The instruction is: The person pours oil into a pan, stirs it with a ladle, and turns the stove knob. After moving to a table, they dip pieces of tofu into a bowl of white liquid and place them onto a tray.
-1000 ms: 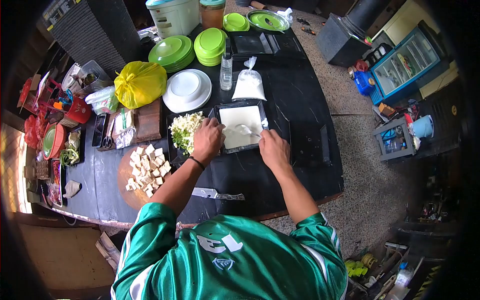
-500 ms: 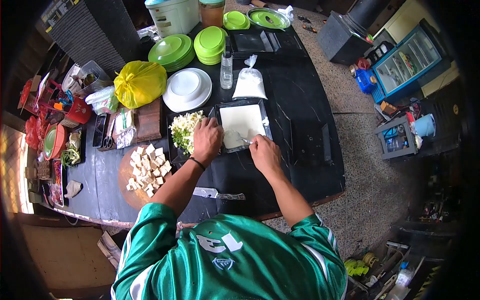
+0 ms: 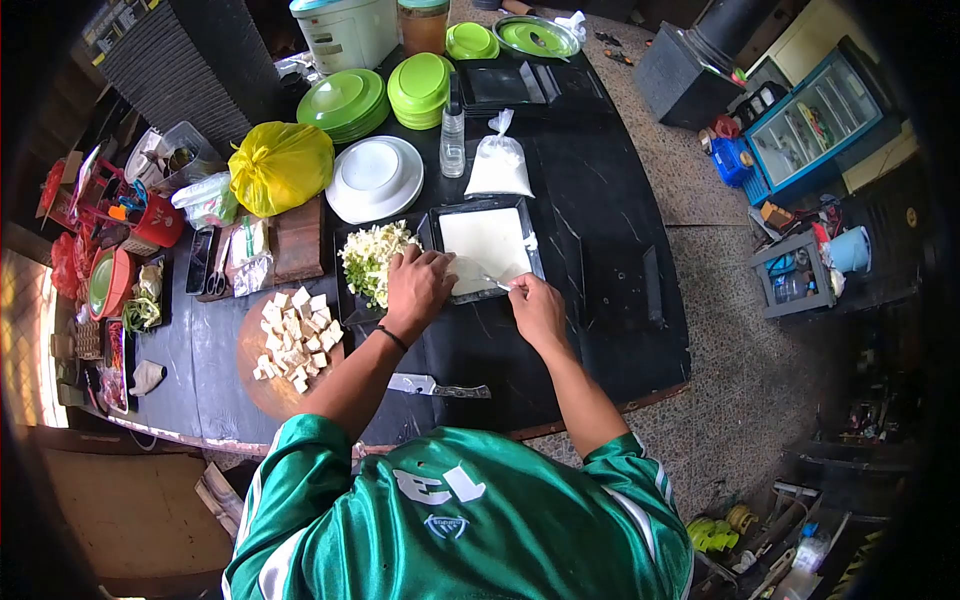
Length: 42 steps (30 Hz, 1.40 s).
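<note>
Black tray of white batter: right hand gripped a spoon in it. Left hand rested curled on the tray's near-left corner, holding nothing visible.

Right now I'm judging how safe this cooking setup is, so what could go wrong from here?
The knife lies near the counter's front edge, just below the left hand; a forearm could knock it off. The tray of white batter might slop over its low rim as the right hand works the spoon. The tofu cubes are heaped loosely and could roll off their board.

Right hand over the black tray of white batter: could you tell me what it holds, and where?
The right hand holds a metal spoon by its handle end.
</note>
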Motion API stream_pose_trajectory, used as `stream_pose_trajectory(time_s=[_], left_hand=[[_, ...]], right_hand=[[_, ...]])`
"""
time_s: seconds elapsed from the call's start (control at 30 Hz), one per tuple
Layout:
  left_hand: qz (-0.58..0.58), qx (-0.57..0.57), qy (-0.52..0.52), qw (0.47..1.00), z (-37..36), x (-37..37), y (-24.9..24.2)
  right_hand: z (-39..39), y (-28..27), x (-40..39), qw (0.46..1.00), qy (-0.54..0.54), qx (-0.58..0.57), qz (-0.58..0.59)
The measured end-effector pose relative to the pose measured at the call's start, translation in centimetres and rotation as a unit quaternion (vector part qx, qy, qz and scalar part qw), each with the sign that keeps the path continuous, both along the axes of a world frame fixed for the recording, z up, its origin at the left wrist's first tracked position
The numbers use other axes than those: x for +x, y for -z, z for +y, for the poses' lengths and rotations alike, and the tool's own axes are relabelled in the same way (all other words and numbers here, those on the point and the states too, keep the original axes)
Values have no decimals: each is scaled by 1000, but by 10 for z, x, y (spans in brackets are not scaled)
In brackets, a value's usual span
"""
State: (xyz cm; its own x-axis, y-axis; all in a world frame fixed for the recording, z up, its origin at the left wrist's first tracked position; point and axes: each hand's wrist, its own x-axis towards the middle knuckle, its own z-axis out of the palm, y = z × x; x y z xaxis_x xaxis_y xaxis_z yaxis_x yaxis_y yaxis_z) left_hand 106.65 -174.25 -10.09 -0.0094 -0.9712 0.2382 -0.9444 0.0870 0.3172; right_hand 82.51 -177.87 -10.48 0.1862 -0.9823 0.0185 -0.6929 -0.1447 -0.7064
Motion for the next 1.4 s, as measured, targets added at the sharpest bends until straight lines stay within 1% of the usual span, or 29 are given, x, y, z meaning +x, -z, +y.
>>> stream_pose_trajectory(time_s=[0.07, 0.23, 0.4, 0.47, 0.5, 0.57, 0.67, 0.87, 0.9, 1.0, 1.03, 1.1, 1.33, 1.4], left_hand=[[4, 0, 2, 1000, -1, 0, 3], [-6, 5, 13, 1000, -5, 3, 6], [6, -17, 2, 1000, -6, 2, 7], [8, -19, -4, 1000, -6, 2, 6], [9, -22, -10, 1000, -5, 2, 6], [4, -15, -11, 1000, -5, 5, 8], [-1, 1, -17, 1000, -4, 6, 5], [-12, 13, -12, 1000, -8, 1, 3], [-12, 12, -3, 1000, -10, -1, 3], [-36, 7, 13, 999, -16, -5, 0], [-35, 7, 14, 999, -17, -6, -2], [-58, 57, 11, 997, -20, -9, -5], [-95, 67, 21, 993, -24, -12, -1], [-104, 54, 31, 993, -25, -12, -2]], right_hand=[[1, -5, 1, 1000, 9, 19, 2], [0, 2, 1, 1000, -1, 9, -14], [1, 0, 1, 1000, -10, 3, -8], [3, -10, -1, 994, -20, -91, 57], [3, -13, -2, 994, -20, -90, 57], [2, -19, -4, 988, -48, -130, 75], [2, -24, -6, 980, -74, -158, 93], [1, -34, -10, 975, -77, -195, 69], [0, -34, -11, 975, -77, -195, 70], [-7, -35, -16, 975, -24, -193, 108], [-8, -35, -17, 975, -23, -194, 109], [-10, -35, -20, 978, -18, -162, 130], [-8, -29, -21, 979, -15, -154, 130], [-6, -29, -20, 981, -11, -140, 132]])
